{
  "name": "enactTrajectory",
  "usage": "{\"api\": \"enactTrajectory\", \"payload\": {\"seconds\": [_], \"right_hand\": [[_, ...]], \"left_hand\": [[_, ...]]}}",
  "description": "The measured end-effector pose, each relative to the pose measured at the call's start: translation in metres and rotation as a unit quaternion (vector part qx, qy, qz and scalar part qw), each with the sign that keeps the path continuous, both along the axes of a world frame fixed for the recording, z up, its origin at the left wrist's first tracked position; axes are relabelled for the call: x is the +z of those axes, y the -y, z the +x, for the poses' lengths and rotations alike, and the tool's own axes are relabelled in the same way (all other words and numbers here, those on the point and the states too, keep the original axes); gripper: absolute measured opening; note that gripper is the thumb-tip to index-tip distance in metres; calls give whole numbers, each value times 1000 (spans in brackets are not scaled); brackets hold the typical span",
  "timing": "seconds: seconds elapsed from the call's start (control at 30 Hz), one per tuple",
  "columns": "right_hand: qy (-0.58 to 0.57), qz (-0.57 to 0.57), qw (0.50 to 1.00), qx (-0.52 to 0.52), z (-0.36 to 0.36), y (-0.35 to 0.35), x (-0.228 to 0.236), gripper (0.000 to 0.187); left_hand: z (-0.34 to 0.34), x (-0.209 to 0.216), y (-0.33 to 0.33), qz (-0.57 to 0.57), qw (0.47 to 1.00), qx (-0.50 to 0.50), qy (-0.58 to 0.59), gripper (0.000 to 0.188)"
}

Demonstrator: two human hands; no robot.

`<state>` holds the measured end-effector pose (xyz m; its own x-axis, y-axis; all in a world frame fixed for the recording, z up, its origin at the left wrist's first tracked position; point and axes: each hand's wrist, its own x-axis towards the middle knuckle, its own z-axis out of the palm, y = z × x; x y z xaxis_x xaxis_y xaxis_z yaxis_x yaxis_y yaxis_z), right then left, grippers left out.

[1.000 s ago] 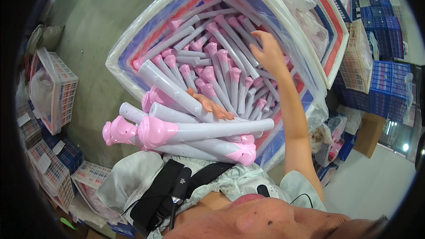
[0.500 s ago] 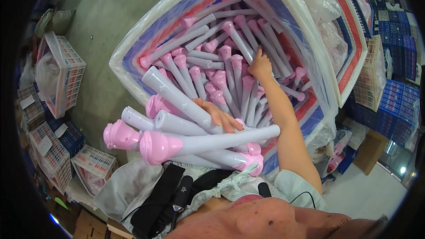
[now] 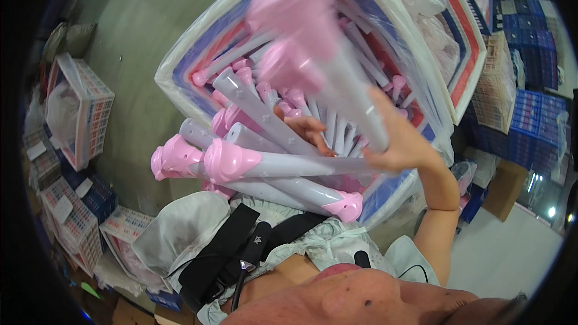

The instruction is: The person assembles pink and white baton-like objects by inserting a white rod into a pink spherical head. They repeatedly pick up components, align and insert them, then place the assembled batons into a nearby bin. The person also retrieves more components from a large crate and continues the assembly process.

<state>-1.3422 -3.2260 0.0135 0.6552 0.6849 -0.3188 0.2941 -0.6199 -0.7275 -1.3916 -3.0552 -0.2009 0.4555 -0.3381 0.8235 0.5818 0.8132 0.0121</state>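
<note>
My right hand is closed round at least two pale plastic tubes with pink flared ends. They are raised over the crate and smeared by motion, pink ends pointing up and away. A bundle of the same pink-ended tubes rests against my front, lying crosswise with pink ends to both sides. My left hand reaches round its far side, fingers apart and loosely bent above the tubes; the palm and left forearm are mostly hidden. Beyond it, many more tubes fill the plastic-lined crate.
A second lined crate stands right of the first. Stacked blue baskets and a cardboard box lie farther right. White lattice baskets line the left side, past the grey floor. A black strap crosses my front.
My right hand has come up and back out of the crate with tubes in its grip. My left fingers have lifted off the bundle's tubes and spread; the bundle has shifted slightly right.
</note>
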Motion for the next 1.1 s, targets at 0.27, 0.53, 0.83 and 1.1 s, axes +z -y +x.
{"api": "enactTrajectory", "payload": {"seconds": [0.27,0.53,0.83,1.1], "right_hand": [[81,-72,988,111,-47,-16,-17,93],[125,60,980,143,-63,-31,13,84],[-9,174,980,-94,63,43,-50,43],[131,-422,863,-244,153,106,-314,111]], "left_hand": [[2,19,14,-12,1000,-25,-3,73],[7,25,21,-24,999,-36,-5,75],[15,31,34,-38,999,-16,-6,79],[32,11,30,-13,999,11,-28,82]]}}
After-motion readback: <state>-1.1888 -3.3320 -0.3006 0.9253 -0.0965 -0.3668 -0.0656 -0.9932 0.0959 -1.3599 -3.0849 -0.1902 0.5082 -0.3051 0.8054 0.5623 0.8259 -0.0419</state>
